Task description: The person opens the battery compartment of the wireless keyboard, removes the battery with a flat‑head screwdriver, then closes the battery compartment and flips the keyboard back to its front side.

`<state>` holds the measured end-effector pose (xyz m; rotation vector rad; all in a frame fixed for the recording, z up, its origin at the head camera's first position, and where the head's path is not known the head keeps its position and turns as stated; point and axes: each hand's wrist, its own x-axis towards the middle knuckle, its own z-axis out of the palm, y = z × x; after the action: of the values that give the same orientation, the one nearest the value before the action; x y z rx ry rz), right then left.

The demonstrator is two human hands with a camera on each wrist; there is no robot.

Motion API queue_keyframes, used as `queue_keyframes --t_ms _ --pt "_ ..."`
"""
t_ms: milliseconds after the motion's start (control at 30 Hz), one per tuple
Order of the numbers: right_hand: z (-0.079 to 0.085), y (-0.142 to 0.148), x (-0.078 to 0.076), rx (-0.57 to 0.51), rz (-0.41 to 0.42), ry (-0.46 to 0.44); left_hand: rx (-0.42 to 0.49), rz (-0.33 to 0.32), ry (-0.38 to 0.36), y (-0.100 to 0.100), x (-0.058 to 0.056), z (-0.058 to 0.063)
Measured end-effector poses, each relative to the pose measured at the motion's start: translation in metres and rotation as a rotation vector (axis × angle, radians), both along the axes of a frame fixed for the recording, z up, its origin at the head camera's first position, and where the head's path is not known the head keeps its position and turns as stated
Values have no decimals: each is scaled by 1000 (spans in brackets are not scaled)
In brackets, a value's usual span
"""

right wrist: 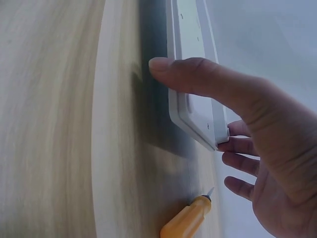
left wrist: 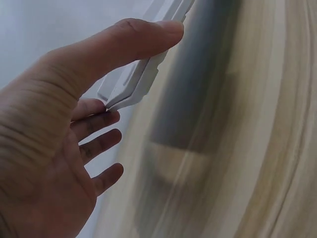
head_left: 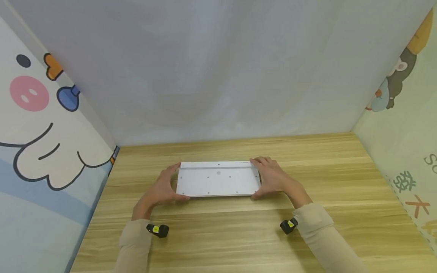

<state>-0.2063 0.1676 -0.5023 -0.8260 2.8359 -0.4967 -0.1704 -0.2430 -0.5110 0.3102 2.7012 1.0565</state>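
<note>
A white keyboard (head_left: 218, 182) is held level over the table with its underside up, showing small screws and a raised strip along the far edge. My left hand (head_left: 164, 186) grips its left end, thumb on the near edge and fingertips at the far corner. Key edges show beneath the keyboard (left wrist: 148, 77) in the left wrist view. At the other end my right hand (head_left: 271, 177) grips it the same way. Below the keyboard (right wrist: 195, 109) in the right wrist view, its shadow falls on the wood, apart from it.
An orange-handled screwdriver (right wrist: 188, 218) with a pointed metal tip lies on the wooden table (head_left: 218, 235), near the right hand. A pale curtain-like wall (head_left: 218, 76) stands behind the table. Panels with cartoon prints border the left and right sides.
</note>
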Motion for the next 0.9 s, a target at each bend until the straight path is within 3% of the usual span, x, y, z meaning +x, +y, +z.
queue_keyframes --t_ms 467,900 --pt "1 -9 -2 55 2 -50 -169 -24 33 1 -2 -15" --pt "-3 -7 -2 60 -7 -64 -223 -29 47 3 -3 -20"
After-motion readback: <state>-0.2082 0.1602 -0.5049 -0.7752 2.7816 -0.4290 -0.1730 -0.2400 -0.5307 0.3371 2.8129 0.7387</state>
